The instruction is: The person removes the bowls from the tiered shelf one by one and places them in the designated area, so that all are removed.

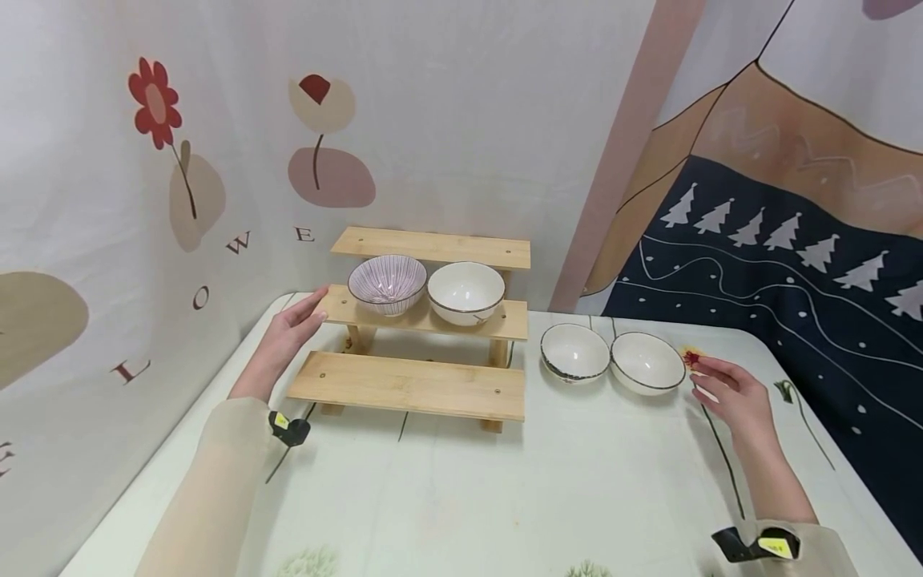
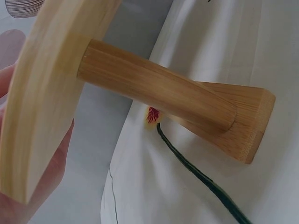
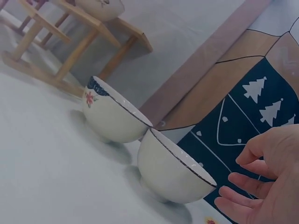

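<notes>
My left hand (image 1: pixel 286 328) touches the left end of the wooden stepped rack's middle shelf (image 1: pixel 519 322), fingers extended along it. In the left wrist view, the shelf board (image 2: pixel 51 88) hides much of that hand. Two bowls stand side by side on this shelf: a purple-striped bowl (image 1: pixel 388 282) on the left and a white bowl with a dark rim (image 1: pixel 466 290) on the right. My right hand (image 1: pixel 735 397), holding nothing, has its fingers loosely bent beside the right-hand white table bowl (image 1: pixel 647 363). Left of it sits another white bowl (image 3: pixel 114 114), with blue and red decoration outside.
The rack's top shelf (image 1: pixel 433 246) and bottom shelf (image 1: pixel 411 386) carry no bowls. The rack stands near the back of a table covered with a pale flower-print cloth (image 1: pixel 461 497). Printed curtains (image 1: pixel 461 120) hang behind and on both sides.
</notes>
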A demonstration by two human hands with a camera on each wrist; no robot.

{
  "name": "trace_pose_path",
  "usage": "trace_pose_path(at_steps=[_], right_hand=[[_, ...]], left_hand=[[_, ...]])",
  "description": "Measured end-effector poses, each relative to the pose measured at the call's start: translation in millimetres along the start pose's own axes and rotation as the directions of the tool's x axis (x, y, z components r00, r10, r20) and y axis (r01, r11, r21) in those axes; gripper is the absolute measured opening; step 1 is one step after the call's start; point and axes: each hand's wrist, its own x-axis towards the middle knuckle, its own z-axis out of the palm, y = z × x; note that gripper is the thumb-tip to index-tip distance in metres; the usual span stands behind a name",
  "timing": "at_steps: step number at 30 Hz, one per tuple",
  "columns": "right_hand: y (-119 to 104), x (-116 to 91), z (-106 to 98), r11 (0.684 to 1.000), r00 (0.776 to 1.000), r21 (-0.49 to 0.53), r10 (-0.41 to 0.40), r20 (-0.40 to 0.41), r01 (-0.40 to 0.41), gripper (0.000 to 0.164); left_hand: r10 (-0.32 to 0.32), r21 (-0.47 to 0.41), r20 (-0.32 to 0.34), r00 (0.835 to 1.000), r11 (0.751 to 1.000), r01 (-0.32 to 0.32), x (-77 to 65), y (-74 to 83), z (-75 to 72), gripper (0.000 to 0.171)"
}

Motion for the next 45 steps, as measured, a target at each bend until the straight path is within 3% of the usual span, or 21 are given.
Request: trace_pose_path(at_steps=[7, 10, 17, 20, 23, 29, 35, 42, 45], right_hand=[[-37.7, -37.8, 20.4, 1.000, 0.999, -0.007, -0.004, 0.036, 0.004, 0.023], [-45.3, -44.8, 26.0, 0.999, 0.999, -0.035, 0.004, 0.053, -0.002, 0.026], [6.6, 3.7, 7.3, 0.999, 0.998, -0.040, -0.032, 0.061, 0.034, 0.039], [16.2, 11.2, 5.3, 0.999, 0.998, -0.022, -0.048, 0.048, 0.049, 0.044], [17.0, 9.0, 5.9, 0.998, 0.997, -0.010, -0.064, 0.042, 0.065, 0.042], [-1.8, -9.2, 12.0, 0.999, 0.997, -0.004, -0.050, 0.067, 0.050, 0.037], [15.0, 0.4, 12.5, 0.990, 0.987, 0.032, -0.138, 0.085, 0.135, 0.045], [-43.2, -54.8, 37.5, 0.990, 0.980, -0.038, -0.128, 0.156, 0.135, 0.037], [-55.8, -67.8, 45.6, 0.985, 0.964, 0.002, -0.169, 0.206, 0.173, 0.030]], left_hand=[[-0.003, 0.022, -0.002, 1.000, 1.000, 0.003, -1.5, 1.7, 0.9, 0.066], [-0.005, 0.024, 0.003, 1.000, 1.000, 0.005, -2.3, 4.2, 1.2, 0.065], [-0.001, 0.029, 0.015, 1.000, 1.000, 0.000, -0.6, 0.5, -0.8, 0.064], [0.007, 0.029, 0.016, 1.000, 1.000, -0.008, 0.2, -1.6, -1.1, 0.064], [0.008, 0.034, 0.020, 1.000, 0.999, -0.009, -0.2, -1.7, -0.7, 0.065], [0.009, 0.046, 0.018, 1.000, 0.999, -0.010, -4.3, 2.8, -0.7, 0.066], [-0.008, 0.030, 0.013, 1.000, 1.000, 0.008, -5.8, 2.0, -0.6, 0.068], [-0.007, 0.030, 0.015, 1.000, 1.000, 0.007, -4.6, 2.0, -0.9, 0.066], [0.003, 0.038, 0.021, 1.000, 0.999, -0.004, -2.3, 1.3, -0.9, 0.066]])
